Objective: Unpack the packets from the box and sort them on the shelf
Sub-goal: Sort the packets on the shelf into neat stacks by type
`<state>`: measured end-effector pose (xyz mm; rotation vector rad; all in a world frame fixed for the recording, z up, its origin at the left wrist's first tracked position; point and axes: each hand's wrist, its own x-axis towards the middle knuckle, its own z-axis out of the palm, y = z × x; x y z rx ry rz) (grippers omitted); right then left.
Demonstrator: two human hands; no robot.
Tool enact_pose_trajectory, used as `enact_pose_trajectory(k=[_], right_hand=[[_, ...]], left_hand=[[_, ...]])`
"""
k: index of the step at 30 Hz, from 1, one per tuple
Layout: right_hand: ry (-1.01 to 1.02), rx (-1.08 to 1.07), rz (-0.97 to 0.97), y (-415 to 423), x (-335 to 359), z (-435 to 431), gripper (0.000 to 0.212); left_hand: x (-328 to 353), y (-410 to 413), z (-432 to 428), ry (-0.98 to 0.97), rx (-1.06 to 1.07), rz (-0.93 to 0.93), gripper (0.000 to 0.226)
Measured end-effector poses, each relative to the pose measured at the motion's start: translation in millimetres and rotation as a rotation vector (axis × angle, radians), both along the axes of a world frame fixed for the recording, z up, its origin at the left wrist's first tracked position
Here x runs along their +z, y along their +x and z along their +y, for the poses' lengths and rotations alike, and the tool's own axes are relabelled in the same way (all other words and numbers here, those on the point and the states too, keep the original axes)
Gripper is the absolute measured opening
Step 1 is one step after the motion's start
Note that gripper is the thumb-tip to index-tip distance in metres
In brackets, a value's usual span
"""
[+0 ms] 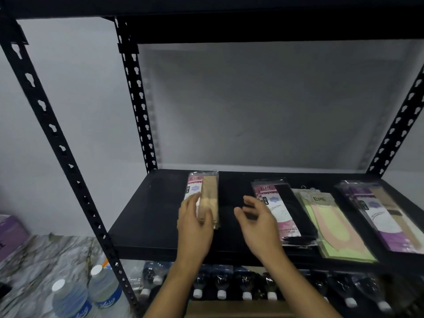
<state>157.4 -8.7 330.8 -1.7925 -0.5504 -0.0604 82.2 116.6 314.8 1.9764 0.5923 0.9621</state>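
Observation:
On the black shelf board (146, 216) lie four kinds of packets. A pink-labelled packet with beige contents (205, 191) lies at the left. My left hand (195, 223) rests over its near end, fingers spread, touching it. My right hand (257, 221) hovers open above the bare board between that packet and a pink-labelled packet with black contents (278, 212). Further right lie a green packet (330, 223) and a purple-labelled packet (380, 214). The box is hidden from view.
Black slotted uprights (135, 95) frame the shelf, with another board close overhead. Several plastic bottles (220, 283) lie on the level below. Two water bottles (91, 292) stand on the marble floor at the left. A purple carton (9, 235) sits at the far left edge.

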Motion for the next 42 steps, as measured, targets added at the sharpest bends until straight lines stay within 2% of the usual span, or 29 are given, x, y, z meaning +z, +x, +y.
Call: enact_pose_trajectory(k=[3,5,8,11,15,18,23,35,42], right_hand=[[-0.021,-0.107,-0.157,16.1,7.0,-42.8,0.025],[-0.079,-0.195,-0.196,32.9,7.7,-68.4,0.023],[-0.233,-0.268,-0.142,58.8,0.3,-95.5,0.035],[-0.293,-0.237,-0.041,69.1,-8.6,-105.7,0.039],[-0.245,-0.172,0.122,68.1,-16.5,-107.7,0.045],[-0.233,-0.148,0.161,65.0,-19.9,-105.1,0.048],[-0.167,-0.149,0.230,62.0,-16.2,-105.9,0.042],[-0.052,-0.164,0.276,58.6,-17.0,-106.3,0.044],[-0.035,-0.179,0.293,53.8,-16.3,-104.9,0.044]], left_hand=[[-0.5,10.9,-41.8,0.008,-0.156,-0.066,0.031],[-5.8,24.5,-65.3,-0.080,-0.239,-0.045,0.031],[-15.2,46.5,-93.7,-0.238,-0.343,0.081,0.034],[-27.1,65.0,-110.3,-0.322,-0.375,0.149,0.035],[-32.4,75.8,-116.0,-0.409,-0.357,0.171,0.044],[-29.4,75.1,-116.8,-0.431,-0.380,0.200,0.034],[-25.6,73.4,-119.4,-0.413,-0.427,0.222,0.046],[-31.6,78.6,-129.1,-0.485,-0.377,0.244,0.066],[-29.7,76.7,-130.1,-0.480,-0.376,0.253,0.055]])
